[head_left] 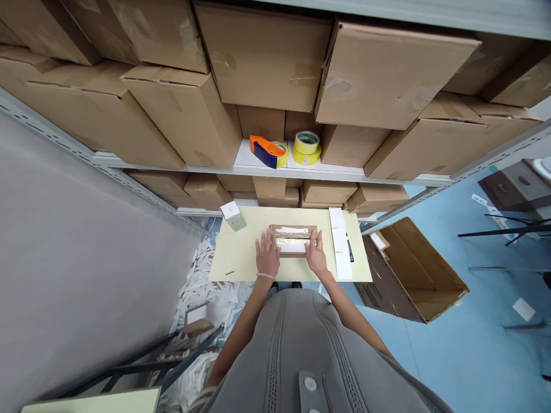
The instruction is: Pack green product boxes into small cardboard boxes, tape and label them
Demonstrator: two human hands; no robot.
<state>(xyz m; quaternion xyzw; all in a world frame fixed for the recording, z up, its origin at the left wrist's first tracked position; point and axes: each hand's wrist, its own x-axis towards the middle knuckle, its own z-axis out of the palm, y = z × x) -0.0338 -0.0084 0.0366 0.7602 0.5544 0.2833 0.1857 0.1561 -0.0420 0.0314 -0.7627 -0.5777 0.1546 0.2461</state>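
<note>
A small flat cardboard box (295,236) lies on the pale yellow tabletop (241,252), with shiny clear tape and white paper across its upper face. My left hand (267,255) rests over its left end, fingers stretched out. At the right end, my right hand (317,255) touches the box with its fingers extended too. Neither hand is wrapped round anything. To the right of the box runs a strip of white labels (340,246), and a dark slim tool (350,250) lies beside it. A small white and green carton (233,216) stands at the table's back left.
Shelves ahead hold several cardboard boxes (267,57). An orange and blue tape dispenser (267,152) and yellow tape rolls (306,150) sit on the shelf (241,163). A large open carton (413,275) stands at right; paper strips (196,287) cover the floor at left.
</note>
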